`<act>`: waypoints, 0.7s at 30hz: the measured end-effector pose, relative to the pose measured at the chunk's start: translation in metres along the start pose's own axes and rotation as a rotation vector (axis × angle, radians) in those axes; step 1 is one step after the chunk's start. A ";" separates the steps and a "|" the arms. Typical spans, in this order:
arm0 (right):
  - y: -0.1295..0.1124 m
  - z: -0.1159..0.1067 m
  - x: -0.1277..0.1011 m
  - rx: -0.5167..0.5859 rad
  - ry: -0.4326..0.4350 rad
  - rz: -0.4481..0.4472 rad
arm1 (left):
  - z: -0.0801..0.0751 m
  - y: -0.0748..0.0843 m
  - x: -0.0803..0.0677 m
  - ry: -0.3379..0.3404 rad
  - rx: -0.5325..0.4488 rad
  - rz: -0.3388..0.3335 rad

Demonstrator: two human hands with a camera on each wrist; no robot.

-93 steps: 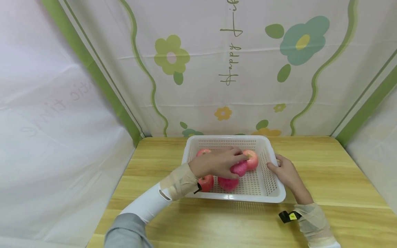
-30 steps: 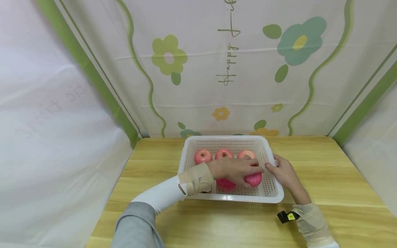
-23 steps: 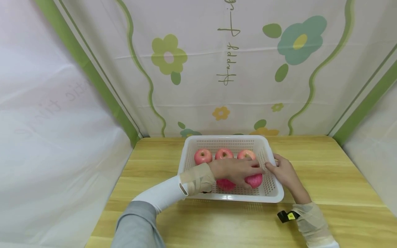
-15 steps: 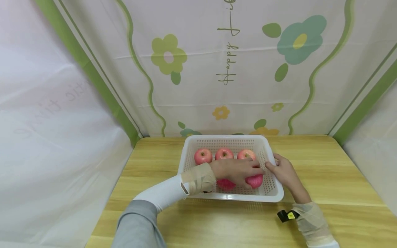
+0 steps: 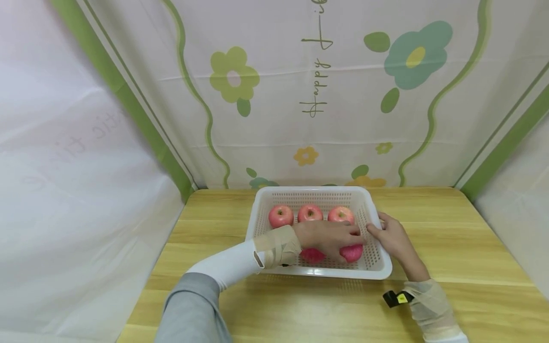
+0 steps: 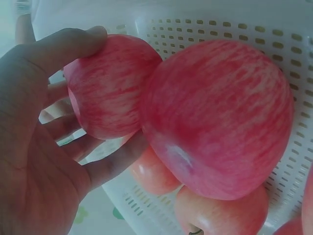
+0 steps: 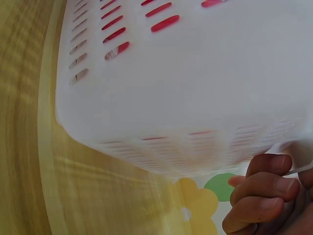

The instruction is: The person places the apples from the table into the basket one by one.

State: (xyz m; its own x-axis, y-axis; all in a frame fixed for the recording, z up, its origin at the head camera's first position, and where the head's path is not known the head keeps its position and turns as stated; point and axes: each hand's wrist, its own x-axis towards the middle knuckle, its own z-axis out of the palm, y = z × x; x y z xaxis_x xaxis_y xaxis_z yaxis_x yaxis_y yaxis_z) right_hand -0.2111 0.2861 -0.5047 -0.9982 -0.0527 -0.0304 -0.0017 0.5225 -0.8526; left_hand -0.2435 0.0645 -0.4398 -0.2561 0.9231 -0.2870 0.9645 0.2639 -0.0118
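Observation:
A white perforated plastic basket [image 5: 314, 272] stands on the table with several red apples in it. Three of them, led by the left one [image 5: 280, 216], line the back. My left hand [image 5: 328, 237] reaches in over the front and grips an apple [image 5: 351, 253] at the front right, thumb on one side and fingers around the other in the left wrist view. Against that held apple leans a larger-looking apple [image 6: 220, 117]. My right hand [image 5: 392, 240] grips the basket's right rim, its fingers curled outside in the right wrist view. My left wrist hides the basket's front left.
The wooden table [image 5: 300, 309] extends around the basket. A white curtain [image 5: 274, 119] with printed flowers hangs behind it, and white fabric walls [image 5: 77, 214] flank the table on both sides. A small black camera [image 5: 391, 298] is strapped to the right wrist.
My left hand has carried its apple from the middle of the basket to the front right, uncovering the middle back apple. It has barely moved lately. The right hand keeps its hold.

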 end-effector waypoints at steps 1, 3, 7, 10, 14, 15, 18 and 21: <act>0.000 0.000 0.000 0.001 0.000 0.002 | 0.000 0.000 0.001 -0.001 0.017 0.004; 0.000 0.000 0.000 0.001 0.001 0.006 | 0.001 0.000 0.002 0.000 0.040 0.013; 0.000 0.000 0.000 -0.001 -0.003 0.008 | 0.004 0.001 0.005 -0.007 0.057 0.022; 0.000 0.000 0.000 -0.002 -0.006 0.004 | 0.005 0.000 0.007 -0.022 0.062 0.024; 0.000 0.000 0.000 0.001 -0.001 -0.002 | 0.007 0.000 0.008 -0.039 0.080 0.032; 0.001 0.000 0.000 0.001 -0.001 -0.003 | 0.007 0.000 0.009 -0.042 0.090 0.035; 0.001 0.001 0.000 0.003 0.000 -0.003 | 0.009 -0.001 0.011 -0.057 0.088 0.034; 0.002 0.001 0.000 -0.001 0.000 -0.005 | 0.010 0.000 0.012 -0.076 0.075 0.036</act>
State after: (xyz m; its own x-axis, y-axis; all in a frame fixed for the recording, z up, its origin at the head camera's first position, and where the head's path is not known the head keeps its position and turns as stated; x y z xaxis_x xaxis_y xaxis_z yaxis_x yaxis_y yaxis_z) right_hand -0.2114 0.2862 -0.5065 -0.9981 -0.0553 -0.0258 -0.0069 0.5232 -0.8522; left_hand -0.2464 0.0731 -0.4526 -0.2187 0.9070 -0.3600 0.9758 0.2069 -0.0713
